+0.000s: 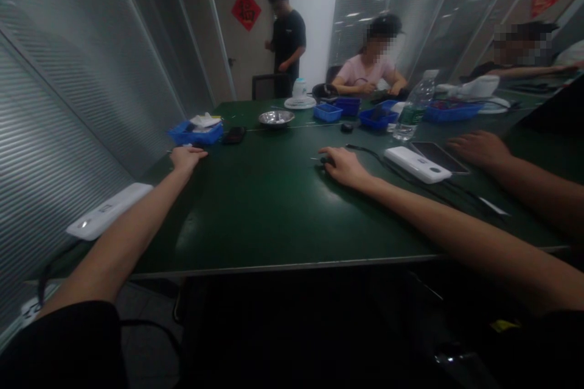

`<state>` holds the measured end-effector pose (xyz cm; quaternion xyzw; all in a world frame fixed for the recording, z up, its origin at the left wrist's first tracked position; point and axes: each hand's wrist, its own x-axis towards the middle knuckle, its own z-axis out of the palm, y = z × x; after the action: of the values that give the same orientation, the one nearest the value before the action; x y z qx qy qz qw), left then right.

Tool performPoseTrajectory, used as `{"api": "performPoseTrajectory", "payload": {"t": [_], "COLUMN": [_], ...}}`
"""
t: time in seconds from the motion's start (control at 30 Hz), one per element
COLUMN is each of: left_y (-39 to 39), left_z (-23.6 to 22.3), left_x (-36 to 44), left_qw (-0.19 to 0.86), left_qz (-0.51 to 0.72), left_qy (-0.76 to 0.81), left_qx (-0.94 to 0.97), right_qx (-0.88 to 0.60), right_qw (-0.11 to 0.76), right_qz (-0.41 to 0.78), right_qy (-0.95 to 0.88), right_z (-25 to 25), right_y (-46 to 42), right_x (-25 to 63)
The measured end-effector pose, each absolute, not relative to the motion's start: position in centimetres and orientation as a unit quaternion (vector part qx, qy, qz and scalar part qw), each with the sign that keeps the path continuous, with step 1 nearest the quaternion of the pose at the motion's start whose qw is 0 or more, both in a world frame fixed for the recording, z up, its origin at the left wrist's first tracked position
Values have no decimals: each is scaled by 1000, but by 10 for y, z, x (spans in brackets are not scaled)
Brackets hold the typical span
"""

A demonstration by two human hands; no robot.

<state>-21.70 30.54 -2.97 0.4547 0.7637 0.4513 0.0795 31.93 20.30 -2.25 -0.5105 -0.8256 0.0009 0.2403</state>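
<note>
My left hand (186, 158) is at the left of the green table (255, 213), just in front of a blue bin (196, 132) with white stuff in it. Its fingers are closed, and a small pale bit shows at the knuckles; I cannot make out what it is. My right hand (345, 167) rests low over the table's middle right. Its curled fingers close on a small dark object (325, 160), from which a thin pale tip points left. The image is dim and blurred, so its kind is unclear.
A steel bowl (276, 118), black wallet-like item (234, 135), water bottle (414, 106), white power bank (417, 164) with cable and phone (440, 157) lie around. Another white device (109, 211) sits left. A neighbour's hand (481, 149) rests at right; several people are beyond.
</note>
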Motion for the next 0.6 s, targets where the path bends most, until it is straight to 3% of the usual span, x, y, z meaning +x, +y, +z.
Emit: {"api": "performPoseTrajectory", "payload": {"t": [0.6], "left_y": [303], "left_z": [-33], "left_x": [-212], "left_qw": [60], "left_qz": [461], "left_qy": [760], "left_qx": [455], "right_qx": [-507], "right_qw": [234], "right_qz": [-11], "right_qy": [-829], "right_z": [-25], "right_y": [207], "right_x": [321]}}
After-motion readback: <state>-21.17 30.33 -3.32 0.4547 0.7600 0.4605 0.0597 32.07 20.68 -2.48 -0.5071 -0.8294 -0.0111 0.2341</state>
